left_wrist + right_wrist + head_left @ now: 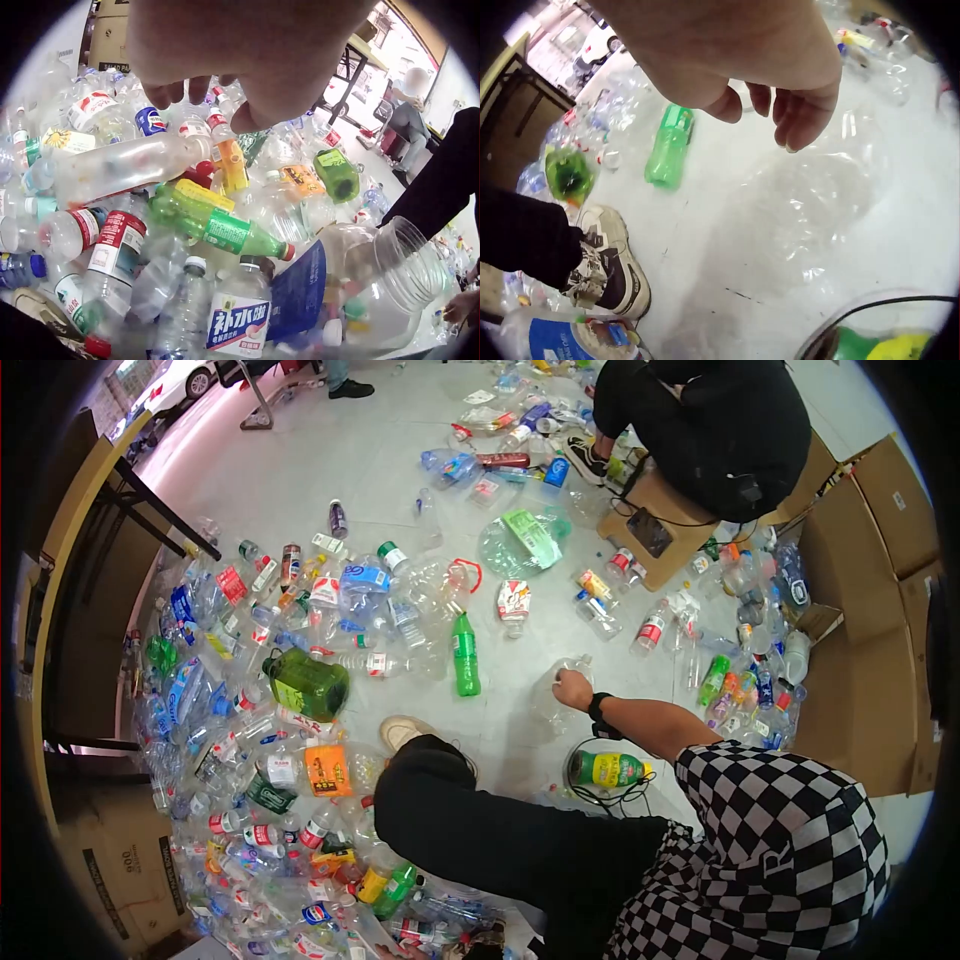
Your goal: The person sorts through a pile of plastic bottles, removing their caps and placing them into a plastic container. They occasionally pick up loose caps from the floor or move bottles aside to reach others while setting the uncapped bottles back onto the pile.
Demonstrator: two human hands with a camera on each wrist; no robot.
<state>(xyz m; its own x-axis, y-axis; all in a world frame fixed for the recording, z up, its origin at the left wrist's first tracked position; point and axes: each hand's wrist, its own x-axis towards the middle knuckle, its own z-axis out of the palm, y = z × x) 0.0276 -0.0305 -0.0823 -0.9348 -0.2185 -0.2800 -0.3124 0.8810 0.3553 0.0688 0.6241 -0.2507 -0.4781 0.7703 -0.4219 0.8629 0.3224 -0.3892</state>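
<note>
In the head view my right hand [573,688] is over a large clear plastic bottle [558,710] on the pale floor. Its loosely bent fingers hang beside that clear bottle [810,199] in the right wrist view, with nothing seen between them. A green soda bottle [670,150] stands off to their left. My left hand [240,56] hovers above a dense heap of empty bottles, fingers drooping and holding nothing visible. Below it lie a cloudy clear bottle [127,171] and a green bottle [225,231]. A wide-mouthed clear jar [382,285] is at the lower right there.
A crouching person [710,440] occupies the upper right, near cardboard boxes [850,590]. A green bottle with a yellow label [608,769] sits among black cables [625,797] close to my right forearm. A table [75,540] borders the left pile.
</note>
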